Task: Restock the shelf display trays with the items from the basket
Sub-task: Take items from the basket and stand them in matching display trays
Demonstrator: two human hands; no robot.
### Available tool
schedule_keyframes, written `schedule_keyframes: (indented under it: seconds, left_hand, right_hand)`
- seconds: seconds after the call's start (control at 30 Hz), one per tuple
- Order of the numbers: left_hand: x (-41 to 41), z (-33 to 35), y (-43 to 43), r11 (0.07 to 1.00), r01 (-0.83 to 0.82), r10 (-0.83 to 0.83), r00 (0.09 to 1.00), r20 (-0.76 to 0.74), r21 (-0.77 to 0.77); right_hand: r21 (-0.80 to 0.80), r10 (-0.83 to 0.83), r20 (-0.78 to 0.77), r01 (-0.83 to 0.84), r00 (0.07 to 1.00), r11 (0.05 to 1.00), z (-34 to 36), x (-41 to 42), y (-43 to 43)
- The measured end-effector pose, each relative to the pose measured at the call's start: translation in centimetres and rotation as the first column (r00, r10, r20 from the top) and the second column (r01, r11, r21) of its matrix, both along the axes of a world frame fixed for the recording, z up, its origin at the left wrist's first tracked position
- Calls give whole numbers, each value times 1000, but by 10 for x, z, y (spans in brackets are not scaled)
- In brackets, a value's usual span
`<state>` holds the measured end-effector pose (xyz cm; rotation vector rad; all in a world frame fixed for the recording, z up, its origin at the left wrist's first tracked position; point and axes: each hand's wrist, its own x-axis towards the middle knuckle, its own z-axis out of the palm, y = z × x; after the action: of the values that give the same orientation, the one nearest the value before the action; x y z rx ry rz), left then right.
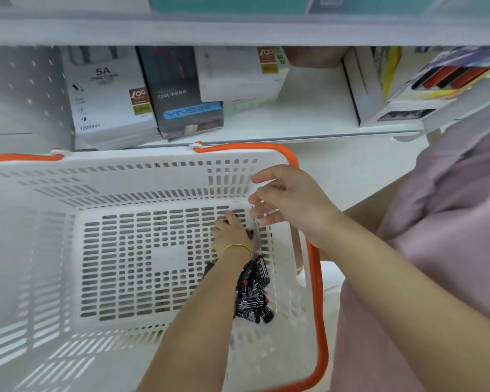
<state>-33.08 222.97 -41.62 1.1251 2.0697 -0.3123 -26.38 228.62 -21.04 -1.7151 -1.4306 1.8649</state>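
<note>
Nearest us, the left forearm reached into the white slotted basket (125,171), whose orange handle (320,306) ran down its right rim. We noted a heap of black packets (253,290) with white circuit-like print on the basket floor, against the right wall and just beside that forearm. A thin gold bangle (238,247) sat on the wrist. Beyond it, the left hand (232,237) lay on the floor, fingers curled over a dark item (250,232) that was mostly hidden. The right hand (289,199) hovered over the far right corner, fingers spread and loose, holding nothing. Farther back we saw the white shelf (309,117), with a white cable box (105,94) touching a dark box (181,94).
</note>
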Motion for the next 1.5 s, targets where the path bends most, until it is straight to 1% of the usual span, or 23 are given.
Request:
schedule_keyframes:
  seconds: [0.1,0.3,0.33,0.4,0.47,0.5,0.53,0.6,0.67,0.73,0.8,0.83,0.87,0.9,0.97,1.07,1.13,1.2,1.27,1.33,1.37,1.43,1.5]
  left_hand:
    - [9,-4,-11,989,146,-145,988,-47,22]
    - [5,-6,-16,962,250,-245,968,-63,107]
    - [3,-7,-16,957,258,-253,966,-55,130]
    - [-6,-11,-14,958,233,-242,970,34,165]
    - [-20,-15,-7,972,75,-128,963,237,222]
    - [-28,-13,-3,968,-43,-47,937,347,246]
    - [-36,-9,-1,947,-171,36,898,439,272]
    - [-54,3,0,876,-404,202,803,560,263]
    - [-71,15,-2,793,-575,349,699,625,200]
    - [-84,17,-10,706,-704,514,587,625,81]
    - [-92,14,-25,551,-832,698,416,583,-66]
    - [-94,12,-35,476,-872,749,332,573,-118]
    - [-96,10,-44,426,-894,775,283,566,-137]
    - [-98,8,-52,422,-900,780,297,551,-112]
    - [-99,4,-66,504,-864,748,433,504,-7]
    - [-102,5,-78,658,-732,625,661,415,175]
    - [-106,6,-83,717,-650,578,756,306,253]
    - [-109,7,-88,747,-605,559,796,234,275]
    - [-109,7,-94,817,-524,471,848,244,243]
    - [-107,2,-104,912,-353,297,920,257,209]
    - [-106,-1,-109,949,-247,198,951,237,197]
    - [-106,-6,-115,984,-41,10,985,174,176]
    - [-109,-7,-116,985,95,-117,981,153,145]
  right_hand:
    - [-8,11,6,-11,1000,1000,-2,-1,-1]
    - [13,34,24,-35,999,999,-4,-2,-1]
    - [14,38,22,-38,999,999,-4,-2,-1]
    - [15,40,12,-41,999,999,-4,-3,-2]
    - [18,41,3,-41,999,999,-4,-4,-2]
    - [24,47,6,-47,999,999,-4,-5,-2]
    - [29,53,9,-53,999,998,-4,-6,-2]
    - [26,63,-3,-63,998,998,-3,-9,-3]
    - [30,74,-12,-74,997,997,-2,-13,-3]
    - [40,94,-13,-94,995,995,-2,-16,-4]
    - [46,115,-23,-114,993,992,-2,-21,-6]
    - [46,125,-29,-124,992,991,-2,-23,-7]
    - [44,136,-34,-135,990,990,-2,-24,-9]
    - [43,149,-36,-148,988,988,-2,-26,-10]
    - [44,171,-37,-170,984,985,-2,-27,-12]
    - [42,184,-31,-183,982,982,-3,-29,-14]
    - [34,190,-29,-189,981,981,-3,-31,-15]
    - [33,209,-28,-208,977,978,-3,-34,-18]
    - [31,229,-25,-228,973,973,-4,-37,-22]
    - [30,251,-17,-250,968,968,-5,-39,-24]
    - [31,262,-9,-261,965,965,-6,-39,-25]
    - [37,270,6,-270,963,962,-7,-39,-25]
    - [38,266,14,-267,964,963,-8,-39,-25]
